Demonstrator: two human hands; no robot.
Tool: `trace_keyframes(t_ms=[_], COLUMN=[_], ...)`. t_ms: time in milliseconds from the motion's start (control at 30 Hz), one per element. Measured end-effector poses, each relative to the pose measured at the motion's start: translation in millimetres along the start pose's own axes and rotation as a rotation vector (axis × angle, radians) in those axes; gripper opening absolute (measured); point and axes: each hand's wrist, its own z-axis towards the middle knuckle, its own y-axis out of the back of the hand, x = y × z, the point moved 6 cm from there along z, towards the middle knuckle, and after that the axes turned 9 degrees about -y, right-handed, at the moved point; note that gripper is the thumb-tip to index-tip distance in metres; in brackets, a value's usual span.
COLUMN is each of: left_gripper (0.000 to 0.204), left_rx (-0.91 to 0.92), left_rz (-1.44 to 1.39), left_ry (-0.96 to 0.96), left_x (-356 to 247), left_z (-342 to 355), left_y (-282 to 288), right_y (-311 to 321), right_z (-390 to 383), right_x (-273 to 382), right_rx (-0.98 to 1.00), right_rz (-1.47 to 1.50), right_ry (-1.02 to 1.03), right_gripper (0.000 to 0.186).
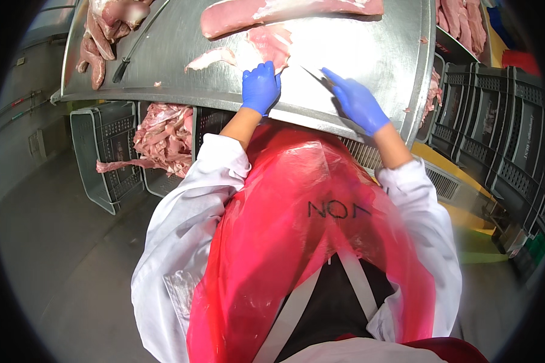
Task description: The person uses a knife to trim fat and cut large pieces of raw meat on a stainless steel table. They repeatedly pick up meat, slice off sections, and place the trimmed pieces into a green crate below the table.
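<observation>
My left hand [261,89], in a blue glove, has its fingers curled on the near edge of a thin, pale pink piece of meat [269,43]. This piece lies spread on the metal table [181,78], with a narrow flap reaching left. In my right hand [358,104], also gloved in blue, is a knife [313,77]. Its blade points left and away from me, apart from the meat, and its handle is mostly hidden by the hand. Just beyond the spread piece lies a long loin of meat [236,19].
A sharpening steel [142,37] lies at the table's left, beside several darker meat pieces [97,45]. Below the left edge, a grey crate [106,181] stands next to meat trimmings [166,139]. Stacked dark crates [484,115] stand to the right, near another crate's meat strips [463,24].
</observation>
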Motion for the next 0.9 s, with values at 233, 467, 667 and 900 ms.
trace_keyframes(t_ms=[233, 467, 667, 900], left_gripper=[0.02, 0.015, 0.016, 0.016], left_rx=[0.041, 0.046, 0.096, 0.124], left_rz=[-0.068, -0.184, -0.142, -0.188], left_ry=[0.008, -0.069, -0.111, -0.117], left_x=[10.3, 11.6, 32.5, 58.8], left_z=[-6.6, -6.9, -5.4, -2.2], left_y=[-7.5, -15.6, -13.9, -6.9], right_y=[-17.6, -69.7, -81.9, -36.0], right_z=[33.3, 77.5, 96.4, 35.7], right_x=[14.1, 40.5, 43.9, -6.2], right_rx=[0.189, 0.053, -0.062, -0.085], right_rz=[-0.248, -0.272, -0.29, -0.297], right_ry=[0.032, 0.041, 0.035, -0.093], right_gripper=[0.051, 0.057, 0.059, 0.054])
